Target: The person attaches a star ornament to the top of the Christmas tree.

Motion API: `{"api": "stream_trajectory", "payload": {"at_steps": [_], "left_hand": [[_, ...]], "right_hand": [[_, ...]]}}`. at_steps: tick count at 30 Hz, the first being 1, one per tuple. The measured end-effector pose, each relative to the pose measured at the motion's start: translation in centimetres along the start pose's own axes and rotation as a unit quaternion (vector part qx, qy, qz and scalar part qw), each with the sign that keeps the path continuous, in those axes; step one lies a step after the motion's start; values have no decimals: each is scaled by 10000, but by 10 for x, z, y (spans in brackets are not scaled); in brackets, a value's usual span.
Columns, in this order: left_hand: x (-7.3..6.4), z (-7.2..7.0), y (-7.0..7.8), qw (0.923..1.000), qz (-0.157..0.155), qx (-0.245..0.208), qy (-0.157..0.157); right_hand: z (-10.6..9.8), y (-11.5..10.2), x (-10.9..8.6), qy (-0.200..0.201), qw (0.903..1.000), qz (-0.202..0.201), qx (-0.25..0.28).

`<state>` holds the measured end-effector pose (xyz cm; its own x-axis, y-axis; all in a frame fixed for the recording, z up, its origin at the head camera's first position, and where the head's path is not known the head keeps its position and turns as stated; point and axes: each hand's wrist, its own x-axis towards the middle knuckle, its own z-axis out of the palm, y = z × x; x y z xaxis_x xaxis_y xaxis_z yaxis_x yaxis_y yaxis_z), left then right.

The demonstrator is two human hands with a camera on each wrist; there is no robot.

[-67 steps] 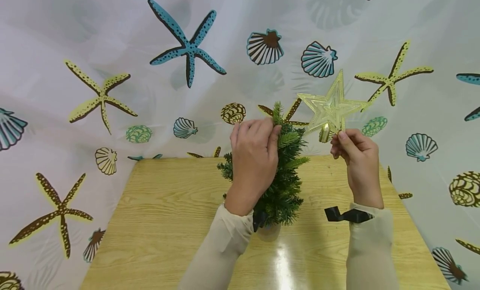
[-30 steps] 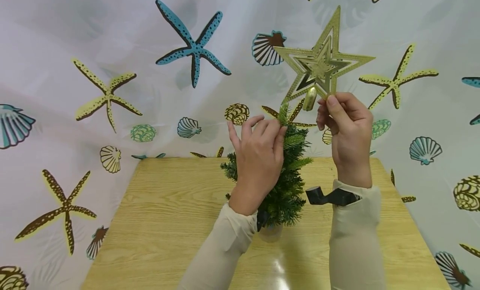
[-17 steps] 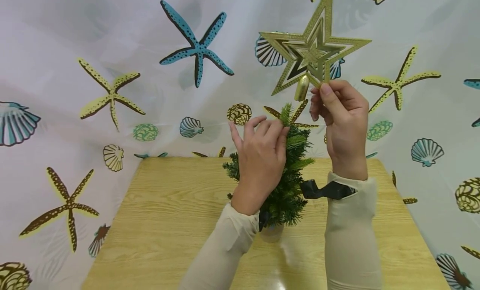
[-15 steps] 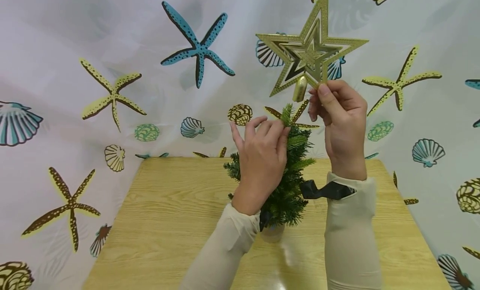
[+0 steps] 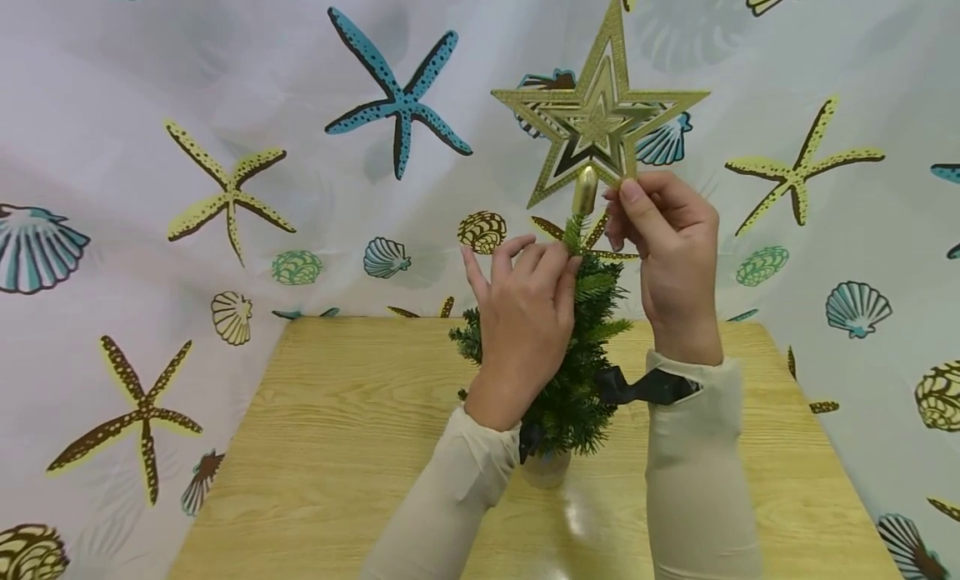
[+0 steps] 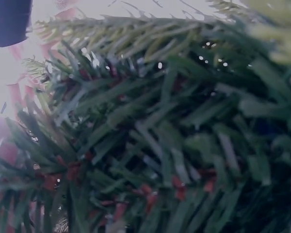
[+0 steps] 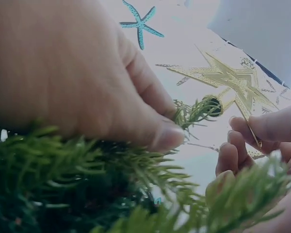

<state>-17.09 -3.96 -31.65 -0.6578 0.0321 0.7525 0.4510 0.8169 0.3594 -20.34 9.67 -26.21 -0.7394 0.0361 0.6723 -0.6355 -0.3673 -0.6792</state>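
A small artificial Christmas tree (image 5: 585,372) stands on the table, its green branches filling the left wrist view. My left hand (image 5: 525,322) pinches the tree's top sprig (image 7: 186,114) between thumb and fingers just below its tip. My right hand (image 5: 675,255) pinches a gold star tree topper (image 5: 596,122) by its lower right point. The star stands upright over the tree. Its hollow socket (image 5: 585,188) faces down, and in the right wrist view the sprig's tip lies right at the socket's mouth.
The wooden table (image 5: 360,397) reaches back to a white curtain (image 5: 300,55) printed with starfish and shells. The tree's pale base (image 5: 546,470) shows below the branches. A black wrist strap (image 5: 652,387) sits on the right sleeve.
My right hand has raised the star and carried it left, then lowered it slightly so its socket meets the sprig's tip. The left hand keeps hold of the sprig, its outer fingers lifted.
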Motion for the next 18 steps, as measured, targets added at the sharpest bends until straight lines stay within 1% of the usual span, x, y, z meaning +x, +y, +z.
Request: {"api": "stream_trajectory", "payload": {"at_steps": [4, 9, 18], "left_hand": [[1, 0, 0, 10000, 10, -19, 14], [1, 1, 2, 10000, 15, -91, -2], [2, 4, 0, 10000, -33, -48, -38]], "right_hand": [[0, 2, -2, 26, 9998, -3, -216], [-3, 2, -4, 47, 9980, -151, -611], [-6, 4, -6, -34, 9934, -248, -1117]]}}
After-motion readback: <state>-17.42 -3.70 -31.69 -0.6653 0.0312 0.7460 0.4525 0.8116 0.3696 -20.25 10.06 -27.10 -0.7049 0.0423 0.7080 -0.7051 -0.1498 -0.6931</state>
